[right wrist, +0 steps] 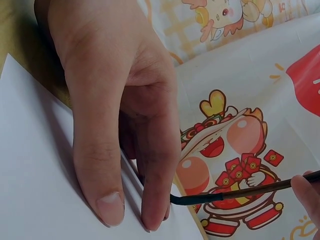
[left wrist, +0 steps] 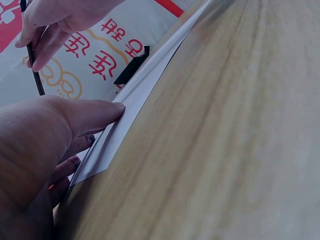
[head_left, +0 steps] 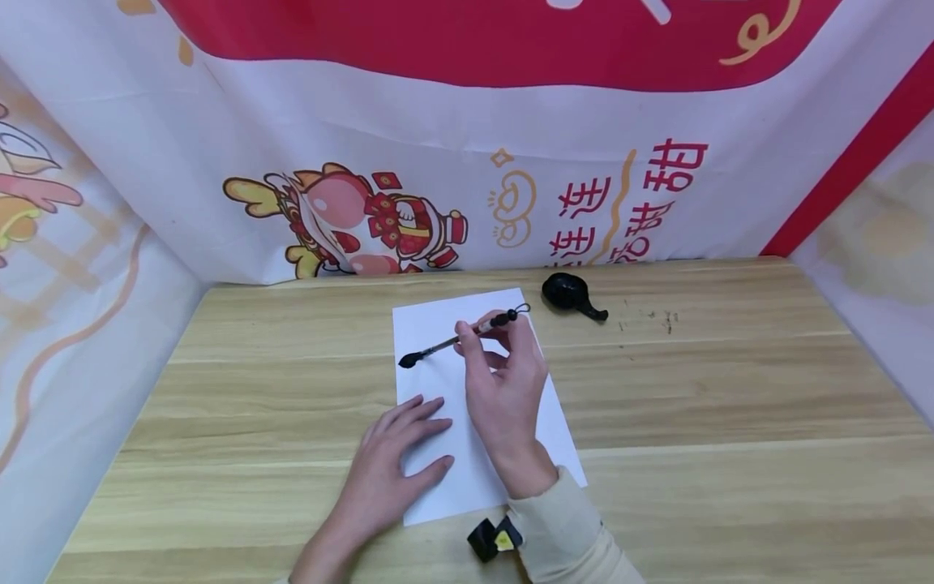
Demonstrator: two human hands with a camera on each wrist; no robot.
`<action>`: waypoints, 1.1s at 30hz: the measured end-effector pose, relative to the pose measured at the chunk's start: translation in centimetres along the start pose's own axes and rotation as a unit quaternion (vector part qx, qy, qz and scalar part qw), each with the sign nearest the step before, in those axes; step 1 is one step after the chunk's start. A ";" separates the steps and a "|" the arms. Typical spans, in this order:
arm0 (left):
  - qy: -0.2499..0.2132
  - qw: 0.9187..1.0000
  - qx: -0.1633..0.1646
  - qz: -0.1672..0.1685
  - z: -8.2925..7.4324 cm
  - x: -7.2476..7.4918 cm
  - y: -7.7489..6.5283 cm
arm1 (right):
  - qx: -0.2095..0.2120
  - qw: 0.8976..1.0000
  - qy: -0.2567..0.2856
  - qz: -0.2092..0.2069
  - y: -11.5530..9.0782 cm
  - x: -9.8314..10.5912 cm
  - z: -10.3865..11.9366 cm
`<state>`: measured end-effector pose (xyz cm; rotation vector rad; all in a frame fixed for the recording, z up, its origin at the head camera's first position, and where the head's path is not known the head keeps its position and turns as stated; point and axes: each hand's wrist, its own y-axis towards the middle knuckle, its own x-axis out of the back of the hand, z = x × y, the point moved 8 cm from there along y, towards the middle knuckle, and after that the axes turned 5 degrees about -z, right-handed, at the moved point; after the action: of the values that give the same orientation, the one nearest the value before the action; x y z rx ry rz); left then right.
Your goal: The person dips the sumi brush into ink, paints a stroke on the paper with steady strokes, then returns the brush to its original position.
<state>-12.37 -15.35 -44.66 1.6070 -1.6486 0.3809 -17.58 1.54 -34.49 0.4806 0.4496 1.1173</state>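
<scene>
In the head view my right hand (head_left: 507, 385) pinches an ink brush (head_left: 447, 344) between thumb and fingers. Its dark bristles point left over the upper left of a white sheet of paper (head_left: 452, 495); I cannot tell if they touch it. My left hand (head_left: 390, 466) rests on the sheet's lower left with fingers spread. The left wrist view shows the left thumb lying on the paper (left wrist: 137, 100), and the right hand (left wrist: 62, 22) holding the brush behind. In the right wrist view the left hand (right wrist: 120, 100) is large, with the brush (right wrist: 255, 190) beyond its fingertips.
A black, round-bodied object with a short neck (head_left: 565, 292) lies right of the sheet's top, near dark marks on the wooden table (head_left: 730, 389). By the right sleeve is a small black device (head_left: 483, 539). A printed cloth (head_left: 438, 113) stands behind.
</scene>
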 end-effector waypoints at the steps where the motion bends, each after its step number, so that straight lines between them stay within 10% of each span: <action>1: 0.000 1.000 0.000 0.000 0.0 0.0 0.0 | -0.001 1.000 0.001 -0.002 0.0 0.0 0.0; 33: 0.005 1.000 -0.017 -0.012 -0.4 0.2 0.1 | -0.006 1.000 -0.026 -0.007 -0.4 0.0 0.3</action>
<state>-12.31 -15.17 -44.27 1.5949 -1.6188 0.3463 -17.12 1.37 -34.43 0.4948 0.4006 1.0899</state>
